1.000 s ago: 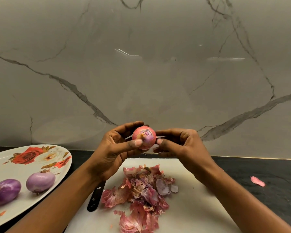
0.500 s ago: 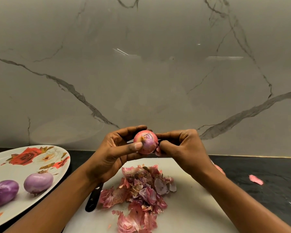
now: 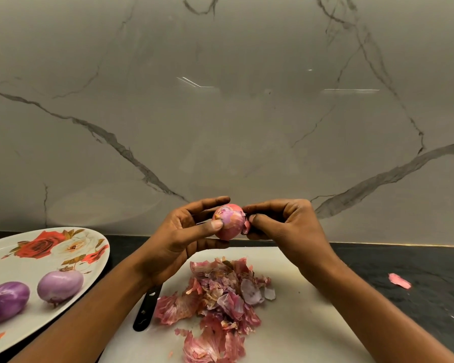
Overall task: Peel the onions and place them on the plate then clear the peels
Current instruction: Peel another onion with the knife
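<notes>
1. At the far left, a flowered plate [image 3: 13,268] is seen on the dark counter [image 3: 417,297]. Two peeled onions [image 3: 60,286] are held in it, side by side and apart, near its front part.
2. Just right of the plate, a black knife handle [image 3: 145,311] lies at the left edge of the white cutting board [image 3: 304,326] and is partly hidden by the left forearm.
3. The left hand [image 3: 178,238] is raised over the board's far edge. Its fingers are curled round the onion [image 3: 230,226], with the thumb pressed on the near face and the other fingers behind.
4. The onion is held in the air between both hands, and much of its pink skin is not yet removed. It looks roundish, so its long axis cannot be told.
5. The right hand [image 3: 286,227] is closed in a pinch, with a loose flap of skin caught between thumb and forefinger at the onion's right side. The flap lies directly left of those fingertips and touches them, so a pull to the right, away from the left hand's hold, is judged to be called for.
6. A pile of peels [image 3: 220,297] lies on the board below the hands. One stray peel [image 3: 399,281] is seen on the counter, well apart to the right.
</notes>
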Motion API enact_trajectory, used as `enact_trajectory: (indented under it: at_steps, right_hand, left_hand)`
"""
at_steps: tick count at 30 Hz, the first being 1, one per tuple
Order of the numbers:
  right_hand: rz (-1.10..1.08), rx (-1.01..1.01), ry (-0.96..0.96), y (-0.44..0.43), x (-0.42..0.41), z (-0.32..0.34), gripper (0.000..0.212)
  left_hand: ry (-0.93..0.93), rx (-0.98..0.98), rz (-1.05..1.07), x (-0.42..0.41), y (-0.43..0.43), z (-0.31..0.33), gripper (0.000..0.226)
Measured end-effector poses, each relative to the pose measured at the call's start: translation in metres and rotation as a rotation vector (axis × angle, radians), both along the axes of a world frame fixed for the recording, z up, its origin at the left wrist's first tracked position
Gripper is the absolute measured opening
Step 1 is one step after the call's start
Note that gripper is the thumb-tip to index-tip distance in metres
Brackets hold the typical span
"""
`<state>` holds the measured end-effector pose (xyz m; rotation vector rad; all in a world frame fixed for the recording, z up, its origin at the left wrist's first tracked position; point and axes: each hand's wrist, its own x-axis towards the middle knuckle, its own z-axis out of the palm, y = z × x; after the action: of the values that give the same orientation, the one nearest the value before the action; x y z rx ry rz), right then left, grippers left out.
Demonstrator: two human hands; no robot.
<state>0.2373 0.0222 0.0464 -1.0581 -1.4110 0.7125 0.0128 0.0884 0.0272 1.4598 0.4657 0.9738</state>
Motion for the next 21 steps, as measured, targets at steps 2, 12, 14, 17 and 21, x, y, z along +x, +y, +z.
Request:
enact_trajectory:
  at_steps: [2, 12, 14, 17, 21]
  right_hand:
    - [-0.017, 0.0, -0.016, 0.0002, 0.0002, -0.0004, 0.019]
    - [0.045, -0.106, -0.13, -0.0007, -0.0019, 0.0005, 0.035]
    - [0.025, -0.091, -0.159, 0.0005, -0.0017, -0.0013, 0.034]
    - [0.033, -0.07, -0.172, -0.0006, -0.0013, -0.0014, 0.03]
    - [0.006, -0.05, -0.158, 0.0007, 0.0, -0.0013, 0.02]
  left_hand:
    - [0.012, 0.012, -0.008, -0.0001, -0.0005, -0.0001, 0.053]
    - [0.074, 0.098, 0.102, 0.002, -0.0056, 0.0003, 0.059]
    - [0.095, 0.118, 0.125, 0.0027, -0.0064, -0.0004, 0.059]
    - [0.1, 0.136, 0.143, 0.0027, -0.0072, -0.0007, 0.056]
    - [0.081, 0.116, 0.104, 0.0026, -0.0073, -0.0001, 0.057]
